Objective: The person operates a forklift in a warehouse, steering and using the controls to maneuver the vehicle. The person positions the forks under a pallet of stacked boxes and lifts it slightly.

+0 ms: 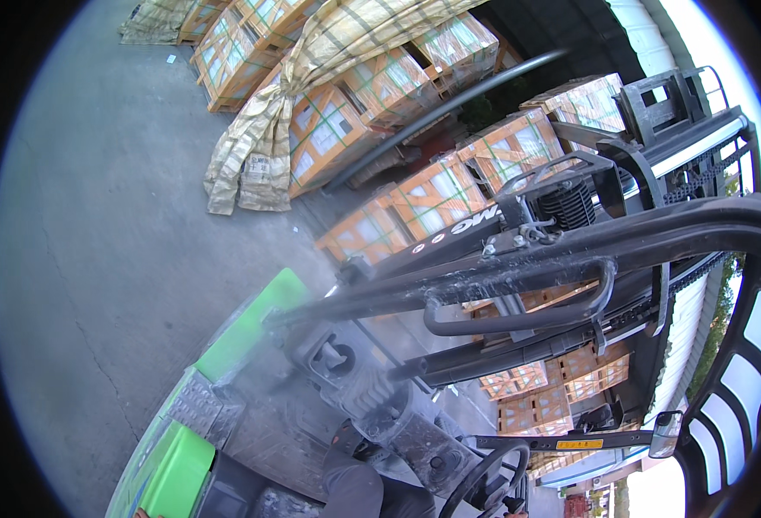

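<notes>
I am in a forklift, with the scene tilted so that upward runs to the right. Only a sliver of my left hand (pixel 142 514) shows at the lower edge, against the bright green body panel (pixel 182 462). Beside the black steering wheel (pixel 462 498), a small part of my right hand (pixel 516 514) appears below a dark knob (pixel 513 502). The fingers of both hands are mostly cut off by the frame. My grey-clothed leg (pixel 354 492) is bent in front of the dusty steering column (pixel 406 432).
The black mast (pixel 700 224) and a curved grab bar (pixel 527 328) cross the view. Beyond stand strapped wooden crates (pixel 436 194), several under a pale tarpaulin (pixel 251 168). Grey concrete floor (pixel 87 216) lies left. A mirror (pixel 665 434) and overhead guard (pixel 734 414) are at right.
</notes>
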`<state>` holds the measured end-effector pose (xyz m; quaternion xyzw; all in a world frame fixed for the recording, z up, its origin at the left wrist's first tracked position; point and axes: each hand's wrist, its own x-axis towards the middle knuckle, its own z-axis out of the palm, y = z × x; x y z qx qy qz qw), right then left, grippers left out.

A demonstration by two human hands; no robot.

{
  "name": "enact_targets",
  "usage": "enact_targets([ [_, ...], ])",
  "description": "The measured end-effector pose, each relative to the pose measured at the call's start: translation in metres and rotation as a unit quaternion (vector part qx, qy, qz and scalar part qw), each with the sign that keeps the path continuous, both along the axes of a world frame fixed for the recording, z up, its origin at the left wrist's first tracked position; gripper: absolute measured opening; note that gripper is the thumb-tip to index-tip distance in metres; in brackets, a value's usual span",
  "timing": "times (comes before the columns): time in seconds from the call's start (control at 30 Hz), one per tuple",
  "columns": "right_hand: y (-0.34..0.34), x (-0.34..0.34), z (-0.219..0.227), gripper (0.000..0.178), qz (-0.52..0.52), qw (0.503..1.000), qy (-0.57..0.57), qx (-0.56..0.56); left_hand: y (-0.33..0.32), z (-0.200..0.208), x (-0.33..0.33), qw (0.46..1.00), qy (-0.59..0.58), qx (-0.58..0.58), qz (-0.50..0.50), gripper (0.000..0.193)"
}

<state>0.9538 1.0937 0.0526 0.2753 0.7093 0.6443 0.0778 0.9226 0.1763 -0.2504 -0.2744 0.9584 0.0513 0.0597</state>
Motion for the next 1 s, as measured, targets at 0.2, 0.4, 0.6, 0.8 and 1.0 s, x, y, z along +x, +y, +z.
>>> enact_targets([
  [0.2,-0.06,-0.031,0.031,0.11,-0.158,0.984,-0.002,-0.085,0.005,-0.02,0.01,0.998,-0.037,0.031,0.037,0.051],
  [0.4,-0.087,-0.042,0.033,0.1,-0.205,0.976,-0.029,-0.074,0.01,-0.043,0.018,0.999,-0.027,0.003,0.043,0.055],
  [0.6,-0.12,-0.053,0.025,0.047,0.065,0.41,0.752,-0.511,0.004,-0.032,0.013,0.989,-0.11,0.078,0.059,0.058],
  [0.8,-0.167,-0.062,0.031,0.043,0.105,0.417,0.741,-0.515,0.001,-0.025,0.009,0.989,-0.118,0.081,0.036,0.056],
  [1.0,-0.191,-0.057,0.036,0.041,0.157,0.42,0.702,-0.554,-0.001,-0.048,0.015,0.995,-0.056,-0.007,-0.08,0.049],
])
